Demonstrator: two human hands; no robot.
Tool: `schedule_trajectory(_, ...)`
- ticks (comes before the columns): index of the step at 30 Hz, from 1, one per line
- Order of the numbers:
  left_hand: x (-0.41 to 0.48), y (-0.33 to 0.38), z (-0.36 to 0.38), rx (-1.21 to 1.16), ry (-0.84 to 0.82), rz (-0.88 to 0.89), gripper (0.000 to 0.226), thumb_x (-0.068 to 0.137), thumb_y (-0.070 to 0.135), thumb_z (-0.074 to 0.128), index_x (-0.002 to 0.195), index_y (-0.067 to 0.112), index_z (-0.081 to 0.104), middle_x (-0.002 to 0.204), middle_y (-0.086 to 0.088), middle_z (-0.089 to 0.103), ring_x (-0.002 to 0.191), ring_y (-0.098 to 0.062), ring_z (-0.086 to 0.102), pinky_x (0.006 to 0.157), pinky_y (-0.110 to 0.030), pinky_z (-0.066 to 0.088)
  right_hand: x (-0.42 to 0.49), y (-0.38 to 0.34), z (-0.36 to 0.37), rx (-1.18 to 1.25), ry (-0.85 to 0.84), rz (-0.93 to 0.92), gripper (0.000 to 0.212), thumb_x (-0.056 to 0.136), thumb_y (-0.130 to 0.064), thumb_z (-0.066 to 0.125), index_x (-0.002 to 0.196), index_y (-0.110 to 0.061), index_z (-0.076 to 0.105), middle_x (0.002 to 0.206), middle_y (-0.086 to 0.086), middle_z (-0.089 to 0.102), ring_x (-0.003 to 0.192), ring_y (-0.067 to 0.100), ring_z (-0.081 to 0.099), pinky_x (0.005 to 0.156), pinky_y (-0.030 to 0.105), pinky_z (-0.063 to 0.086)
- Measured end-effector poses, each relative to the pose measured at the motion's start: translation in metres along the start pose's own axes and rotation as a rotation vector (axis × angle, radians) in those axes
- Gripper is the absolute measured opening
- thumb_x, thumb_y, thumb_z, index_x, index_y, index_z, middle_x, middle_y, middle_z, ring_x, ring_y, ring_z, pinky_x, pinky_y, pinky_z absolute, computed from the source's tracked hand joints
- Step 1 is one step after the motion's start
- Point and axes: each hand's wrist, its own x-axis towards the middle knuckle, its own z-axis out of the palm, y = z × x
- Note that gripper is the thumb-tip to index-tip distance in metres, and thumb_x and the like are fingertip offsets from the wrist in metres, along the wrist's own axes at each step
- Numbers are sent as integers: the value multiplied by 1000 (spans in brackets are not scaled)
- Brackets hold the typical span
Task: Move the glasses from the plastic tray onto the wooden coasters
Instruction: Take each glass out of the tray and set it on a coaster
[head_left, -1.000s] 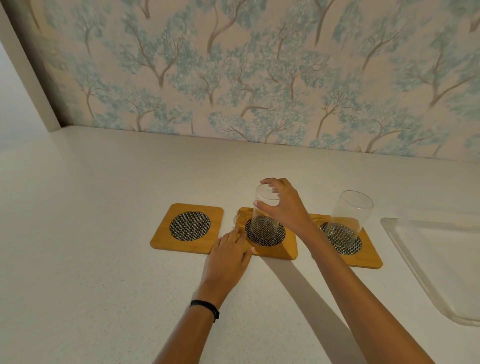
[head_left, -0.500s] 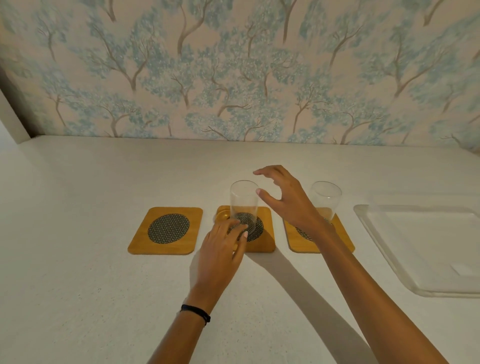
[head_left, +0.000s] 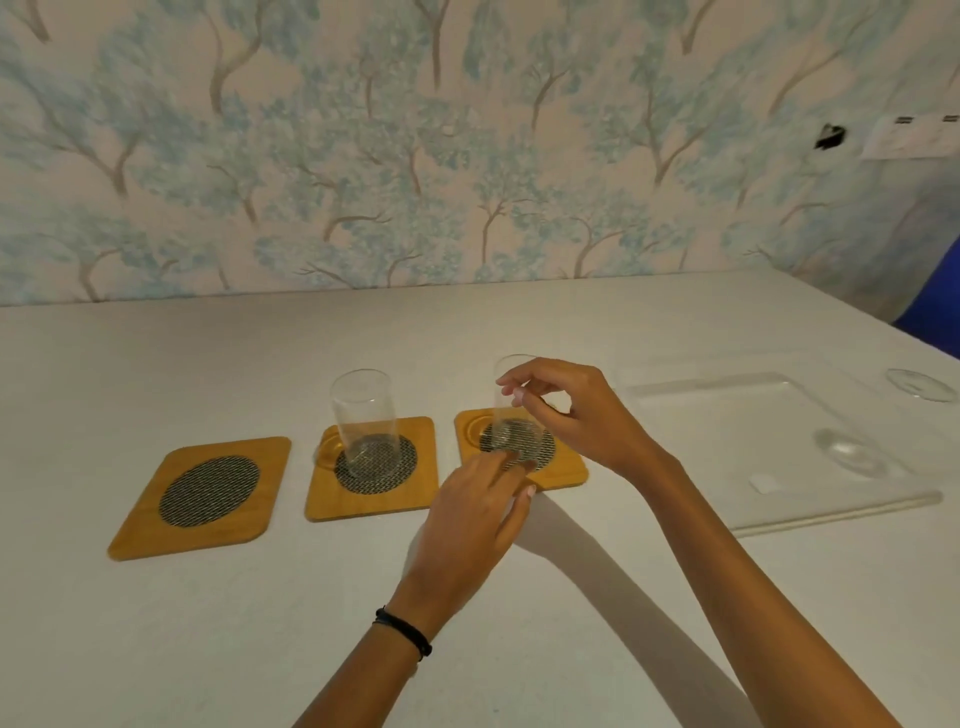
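Three wooden coasters with dark mesh centres lie in a row on the white counter. The left coaster (head_left: 156, 530) is bare. A clear glass (head_left: 363, 415) stands upright on the middle coaster (head_left: 415, 488). A second glass (head_left: 506, 415) stands on the right coaster (head_left: 569, 470). My right hand (head_left: 582, 421) curls its fingers and thumb around this glass's upper part and hides much of it. My left hand (head_left: 472, 519) lies flat with spread fingers, its fingertips on the right coaster's front edge. The clear plastic tray (head_left: 831, 512) sits to the right.
A round clear object (head_left: 922, 385) lies on the counter beyond the tray's far right corner. The patterned wall (head_left: 467, 156) closes off the back of the counter. Something blue (head_left: 935, 312) shows at the right edge.
My right hand let go of the middle glass and moved right to the second glass. My left hand shifted from the middle coaster to the right one. The view swung to the right.
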Motion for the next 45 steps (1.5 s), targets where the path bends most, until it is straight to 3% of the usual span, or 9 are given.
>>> schedule_trajectory(6, 25, 33, 38, -50, -40, 48, 32, 96, 39, 36, 126, 31, 44, 126, 8, 56, 116, -2, 44, 95, -15, 40, -34, 22, -51, -70, 72, 51, 18, 91, -12, 53, 104, -15, 65, 94, -9, 66, 86, 1, 64, 78, 13, 49)
schedule_trajectory(8, 32, 43, 50, -76, -72, 42, 37, 96, 43, 32, 130, 33, 40, 134, 8, 53, 122, -4, 45, 98, -21, 42, -45, 29, -67, -83, 93, 71, 18, 91, -13, 53, 104, -15, 65, 94, -9, 66, 85, 2, 64, 79, 15, 50)
schedule_trajectory(15, 64, 78, 88, -188, -161, 10, 46, 93, 50, 33, 138, 38, 29, 148, 7, 36, 131, -9, 35, 102, -20, 29, -86, 63, -126, -184, 213, 129, 16, 90, -11, 55, 101, -15, 66, 97, -12, 65, 84, 4, 65, 77, 11, 49)
schedule_trajectory(21, 87, 96, 115, -255, -232, -59, 46, 94, 49, 33, 138, 39, 28, 154, 8, 21, 140, -11, 21, 113, -33, 29, -114, 100, -179, -369, 356, 200, 17, 89, -8, 55, 102, -14, 64, 104, 3, 63, 96, 10, 59, 86, 24, 48)
schedule_trajectory(29, 103, 103, 131, -267, -271, -194, 60, 88, 59, 24, 142, 32, 26, 157, 6, 12, 144, -9, 6, 112, -27, 8, -146, 150, -237, -526, 410, 554, 33, 89, -19, 57, 122, -14, 55, 134, 18, 44, 125, 31, 39, 104, 42, 33)
schedule_trajectory(45, 104, 99, 127, -202, -270, -206, 52, 94, 46, 34, 142, 25, 28, 156, 5, 13, 144, -11, 9, 112, -26, 8, -164, 182, -255, -480, 486, 810, 53, 82, -38, 64, 129, -22, 45, 141, 14, 37, 121, 35, 45, 92, 47, 44)
